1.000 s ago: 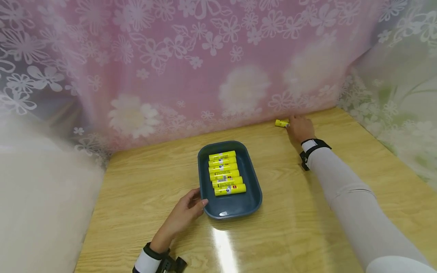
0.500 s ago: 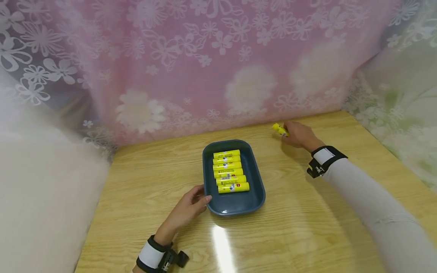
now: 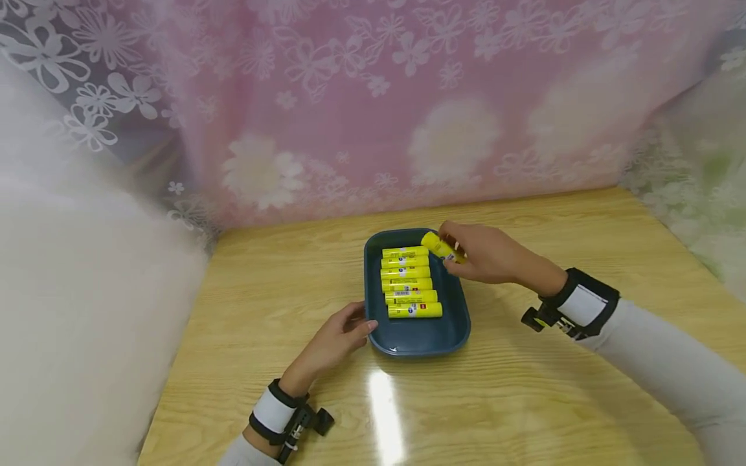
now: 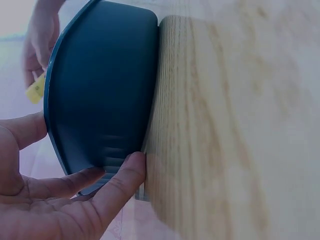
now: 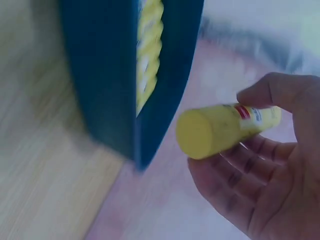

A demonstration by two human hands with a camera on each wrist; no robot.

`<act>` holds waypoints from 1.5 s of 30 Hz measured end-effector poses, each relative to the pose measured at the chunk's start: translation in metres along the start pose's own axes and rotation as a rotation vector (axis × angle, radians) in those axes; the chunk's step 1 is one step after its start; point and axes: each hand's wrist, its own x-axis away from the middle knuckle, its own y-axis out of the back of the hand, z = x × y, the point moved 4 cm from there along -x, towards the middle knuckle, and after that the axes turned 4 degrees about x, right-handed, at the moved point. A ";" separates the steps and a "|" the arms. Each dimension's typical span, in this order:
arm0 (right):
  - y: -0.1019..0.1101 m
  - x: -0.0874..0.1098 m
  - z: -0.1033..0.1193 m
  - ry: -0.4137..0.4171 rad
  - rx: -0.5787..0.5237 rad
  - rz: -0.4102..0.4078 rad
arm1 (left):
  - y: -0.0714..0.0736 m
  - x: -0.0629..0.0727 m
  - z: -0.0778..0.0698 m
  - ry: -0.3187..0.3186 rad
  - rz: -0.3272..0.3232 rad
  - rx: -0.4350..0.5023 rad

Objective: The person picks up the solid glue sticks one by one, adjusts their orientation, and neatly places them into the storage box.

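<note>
A dark blue tray (image 3: pixel 419 338) stands on the table with a row of several yellow glue sticks (image 3: pixel 406 273) lying side by side in it. My left hand (image 3: pixel 335 342) holds the tray's near left side; in the left wrist view, the thumb is at the rim and the fingers press the outer wall (image 4: pixel 105 75). Over the tray's far right corner, my right hand (image 3: pixel 489 254) pinches another yellow glue stick (image 3: pixel 434 243) between thumb and fingers. The right wrist view shows this glue stick (image 5: pixel 225 130) tilted, its round end towards the tray and apart from the row.
The wooden table (image 3: pixel 280 285) reaches back to a pink flowered curtain (image 3: pixel 361 129). Pale curtain sheets (image 3: pixel 76 291) hang at the left and right sides. Both wrists wear strapped cameras.
My right hand has lifted the glue stick from the table's back right and carried it left to the tray. My left hand keeps its hold on the tray; the head view has shifted.
</note>
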 end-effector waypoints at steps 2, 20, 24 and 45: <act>-0.004 0.000 0.016 0.049 -0.017 0.050 | -0.001 -0.002 -0.001 -0.002 0.011 0.000; -0.085 -0.015 0.069 0.238 0.256 0.414 | 0.001 -0.003 0.003 -0.012 0.028 0.001; -0.089 -0.016 0.068 0.233 0.346 0.384 | 0.000 -0.003 0.001 -0.007 0.020 -0.005; -0.090 -0.025 0.076 0.326 0.361 0.405 | 0.002 0.002 -0.002 -0.015 0.027 0.001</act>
